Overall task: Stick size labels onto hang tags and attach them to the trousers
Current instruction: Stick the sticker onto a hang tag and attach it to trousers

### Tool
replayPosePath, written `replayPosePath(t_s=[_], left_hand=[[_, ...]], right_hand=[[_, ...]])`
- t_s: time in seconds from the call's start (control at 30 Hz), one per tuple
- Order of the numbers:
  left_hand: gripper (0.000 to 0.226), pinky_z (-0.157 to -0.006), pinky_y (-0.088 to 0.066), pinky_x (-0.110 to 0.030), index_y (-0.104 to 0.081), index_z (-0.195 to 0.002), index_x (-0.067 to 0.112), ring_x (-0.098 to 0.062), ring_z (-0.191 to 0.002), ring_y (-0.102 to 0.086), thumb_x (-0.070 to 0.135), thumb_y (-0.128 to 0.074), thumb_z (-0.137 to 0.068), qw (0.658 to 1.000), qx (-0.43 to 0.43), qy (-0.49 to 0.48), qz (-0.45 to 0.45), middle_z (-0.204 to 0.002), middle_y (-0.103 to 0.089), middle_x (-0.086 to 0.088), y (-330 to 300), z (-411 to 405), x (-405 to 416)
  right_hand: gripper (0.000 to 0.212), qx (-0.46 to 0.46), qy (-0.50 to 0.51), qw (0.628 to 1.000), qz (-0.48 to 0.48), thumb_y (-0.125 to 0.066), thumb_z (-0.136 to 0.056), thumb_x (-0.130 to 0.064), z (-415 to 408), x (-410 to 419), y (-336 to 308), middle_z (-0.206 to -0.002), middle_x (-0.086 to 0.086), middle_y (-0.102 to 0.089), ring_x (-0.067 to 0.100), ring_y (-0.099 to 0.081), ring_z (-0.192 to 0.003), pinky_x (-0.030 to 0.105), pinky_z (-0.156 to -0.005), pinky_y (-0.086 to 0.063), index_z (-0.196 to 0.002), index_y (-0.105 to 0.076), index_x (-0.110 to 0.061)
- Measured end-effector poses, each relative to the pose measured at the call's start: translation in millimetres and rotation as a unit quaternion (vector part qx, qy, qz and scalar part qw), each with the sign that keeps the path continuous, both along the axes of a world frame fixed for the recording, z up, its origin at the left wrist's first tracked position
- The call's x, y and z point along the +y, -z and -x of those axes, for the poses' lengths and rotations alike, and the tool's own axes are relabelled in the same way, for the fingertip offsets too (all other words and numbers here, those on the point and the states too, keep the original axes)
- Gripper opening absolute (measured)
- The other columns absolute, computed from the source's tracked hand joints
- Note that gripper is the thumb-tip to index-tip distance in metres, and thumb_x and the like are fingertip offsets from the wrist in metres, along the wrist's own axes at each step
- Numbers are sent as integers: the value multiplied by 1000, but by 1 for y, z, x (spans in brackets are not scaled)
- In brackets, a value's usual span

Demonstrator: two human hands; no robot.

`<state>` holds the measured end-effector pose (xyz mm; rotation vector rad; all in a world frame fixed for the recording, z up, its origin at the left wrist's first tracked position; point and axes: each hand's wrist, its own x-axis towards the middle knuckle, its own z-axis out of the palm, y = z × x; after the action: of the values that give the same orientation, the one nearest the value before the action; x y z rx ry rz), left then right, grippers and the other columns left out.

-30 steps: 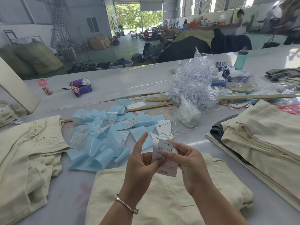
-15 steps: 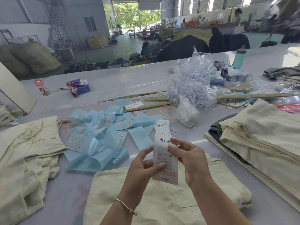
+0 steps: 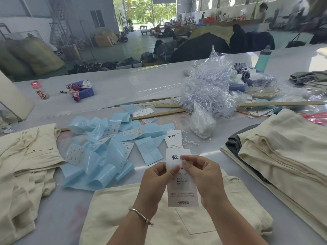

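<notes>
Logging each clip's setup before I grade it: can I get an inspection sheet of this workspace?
Surface: pale glossy table.
Job's things: white hang tag held over cream trousers; stacked trousers to the right, more trousers to the left.
Clutter: blue backing strips, crumpled clear plastic, wooden rulers, bottle.
Hands: left hand and right hand both pinch the tag.
Cables: nothing seen.
Surroundings: warehouse floor, garment piles, open doorway.

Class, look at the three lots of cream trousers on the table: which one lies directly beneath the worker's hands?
The folded pair nearest the camera, back pocket showing, under the left hand and right hand. The others sit far left and stacked right.
</notes>
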<state>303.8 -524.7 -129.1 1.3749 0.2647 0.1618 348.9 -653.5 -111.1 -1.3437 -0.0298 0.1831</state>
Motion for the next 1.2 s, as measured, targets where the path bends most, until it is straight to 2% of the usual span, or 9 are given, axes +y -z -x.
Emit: replayPosePath(t_s=[0.17, 0.33, 0.4, 0.5, 0.67, 0.8, 0.9, 1.0, 1.2], left_hand=[[39, -77, -56, -34, -69, -103, 6, -28, -91, -70, 9, -82, -66, 999, 31, 30, -1, -98, -74, -18, 21, -12, -5], [7, -64, -55, -30, -70, -93, 6, -26, -76, -70, 10, -68, -89, 994, 101, -27, -8, -86, -73, -19, 39, -33, -7], [10, -63, -52, -25, -67, -83, 6, -18, -71, -66, 10, -64, -92, 991, 120, -49, -39, -79, -73, -12, 47, -43, -5], [14, -58, -46, -20, -65, -80, 1, -15, -67, -61, 11, -66, -90, 986, 143, -66, -57, -75, -71, -6, 58, -53, 3], [13, -64, -54, -26, -74, -94, 9, -24, -81, -73, 9, -75, -81, 979, 181, -87, -19, -88, -76, -9, 73, -61, 14], [19, -69, -56, -31, -74, -96, 12, -26, -82, -74, 7, -78, -77, 972, 212, -101, -22, -89, -77, -8, 80, -66, 15], [19, -70, -56, -33, -75, -96, 16, -24, -80, -74, 9, -77, -79, 968, 225, -99, -42, -89, -77, -5, 83, -67, 18], [18, -69, -55, -31, -74, -95, 15, -23, -79, -74, 10, -78, -78, 967, 227, -103, -55, -87, -77, -5, 83, -66, 23], [18, -68, -56, -30, -74, -96, 11, -26, -81, -74, 7, -76, -79, 970, 212, -107, -44, -87, -77, -8, 79, -64, 23]], right_hand=[[12, 36, 10, 999, 3, -68, -84, 2, -16, -2, 25, -84, 10, -75, 32, -69, -82, 48, -79, -58, -86, -75, -8], [25, 47, -87, 993, 61, -65, -82, 10, -43, -10, 55, -82, 15, -73, 19, -66, -74, 36, -77, -56, -92, -74, -12], [34, 42, -127, 984, 114, -61, -80, 15, -64, -15, 66, -80, 19, -70, 19, -62, -67, 34, -73, -53, -98, -72, -11], [27, 11, -90, 971, 221, -64, -80, 8, -113, -30, 85, -77, 6, -68, 15, -58, -60, 26, -65, -48, -94, -71, -14], [16, -43, -27, 917, 395, -64, -81, -4, -201, -37, 116, -81, -5, -63, 17, -56, -72, 25, -61, -42, -83, -63, -19], [29, -89, -68, 867, 486, -56, -84, 0, -254, -16, 132, -106, -2, -60, 20, -56, -91, 30, -73, -44, -105, -60, -20], [45, -137, -143, 780, 594, -48, -87, 3, -283, 0, 139, -129, 3, -51, 26, -53, -114, 33, -90, -45, -125, -56, -18], [30, -147, -143, 734, 648, -48, -90, -2, -295, 9, 142, -124, 9, -50, 31, -59, -106, 34, -82, -46, -115, -60, -13], [8, -104, -179, 725, 657, -58, -93, -17, -298, 8, 139, -108, 16, -52, 32, -62, -92, 29, -69, -40, -92, -59, -10]])
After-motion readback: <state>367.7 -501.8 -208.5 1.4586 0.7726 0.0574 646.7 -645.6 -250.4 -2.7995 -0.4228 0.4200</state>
